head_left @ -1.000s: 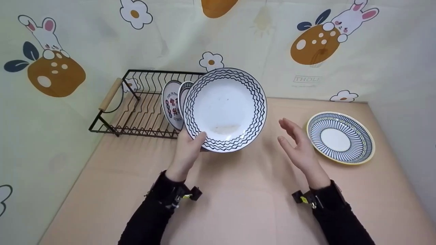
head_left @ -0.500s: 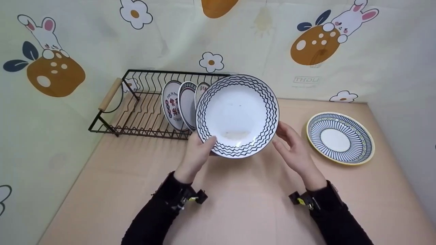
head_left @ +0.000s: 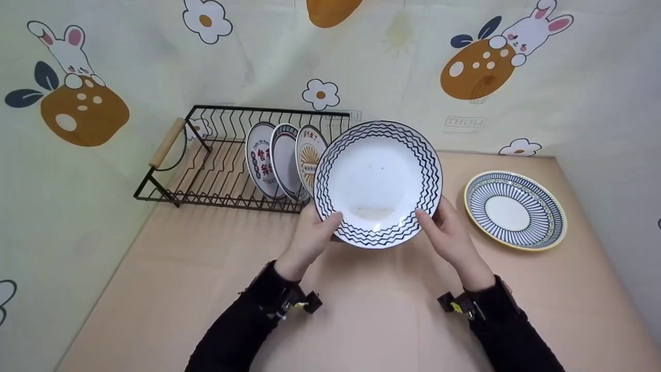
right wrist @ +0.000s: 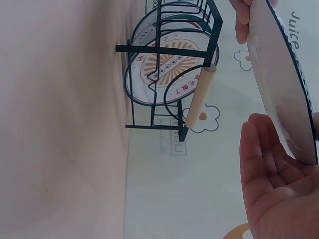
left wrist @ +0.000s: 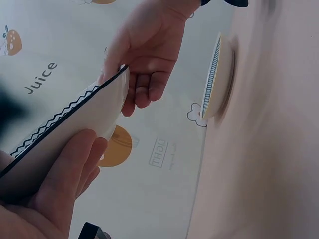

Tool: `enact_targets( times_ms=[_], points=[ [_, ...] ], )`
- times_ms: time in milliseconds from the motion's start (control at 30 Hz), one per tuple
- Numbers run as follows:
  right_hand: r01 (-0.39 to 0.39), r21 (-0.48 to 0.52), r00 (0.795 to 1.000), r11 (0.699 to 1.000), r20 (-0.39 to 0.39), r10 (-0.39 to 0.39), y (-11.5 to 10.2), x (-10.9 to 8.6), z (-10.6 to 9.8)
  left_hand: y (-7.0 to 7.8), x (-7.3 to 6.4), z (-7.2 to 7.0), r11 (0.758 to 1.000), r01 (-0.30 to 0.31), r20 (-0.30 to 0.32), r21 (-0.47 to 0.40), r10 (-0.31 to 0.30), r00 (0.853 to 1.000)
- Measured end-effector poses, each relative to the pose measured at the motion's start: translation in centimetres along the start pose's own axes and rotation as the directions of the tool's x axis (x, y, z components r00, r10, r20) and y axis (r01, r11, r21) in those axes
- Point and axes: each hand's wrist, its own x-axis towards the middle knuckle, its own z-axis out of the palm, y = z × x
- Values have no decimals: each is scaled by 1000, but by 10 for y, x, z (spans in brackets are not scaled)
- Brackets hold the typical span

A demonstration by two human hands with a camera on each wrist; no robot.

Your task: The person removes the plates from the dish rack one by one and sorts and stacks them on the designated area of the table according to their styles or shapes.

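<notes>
A white plate [head_left: 379,178] with black zigzag lines round its rim is held up over the table, tilted so its face shows in the head view. At its lower left edge my left hand [head_left: 309,235] grips it, thumb on the rim and fingers underneath. My right hand [head_left: 452,240] has its thumb on the lower right rim, its fingers behind the plate. The right wrist view shows the right fingers [right wrist: 256,144] gently bent beside the plate's underside [right wrist: 279,74]. A brownish smudge marks the lower part of the plate's face.
Left of the hands stands a black wire dish rack [head_left: 232,107] with a wooden handle [head_left: 168,143]. Three plates stand upright in it, the nearest bearing an orange sunburst [head_left: 310,157]. A blue-striped, yellow-rimmed dish [head_left: 508,212] lies on the table [head_left: 372,320] at right.
The left hand has carried the zigzag plate right and slightly down, away from the rack, uncovering the sunburst plate. The right hand has come in from apart and taken the plate's right rim.
</notes>
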Motion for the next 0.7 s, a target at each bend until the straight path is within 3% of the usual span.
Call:
enact_targets(
  times_ms=[267, 533, 700],
  points=[
    [-22, 16, 1000, 1000, 12, 22, -3, -3, -3, -1, -1, 4, 999, 38, 33, -32, -37, 999],
    [-2, 41, 1000, 999, 7, 1, -6, -8, -7, 0, -1, 8, 1000, -3, 49, -4, 3, 999],
    [10, 24, 999, 1000, -44, -9, -7, -10, -10, -1, 0, 11, 1000, -15, 105, -10, 16, 994]
  ],
)
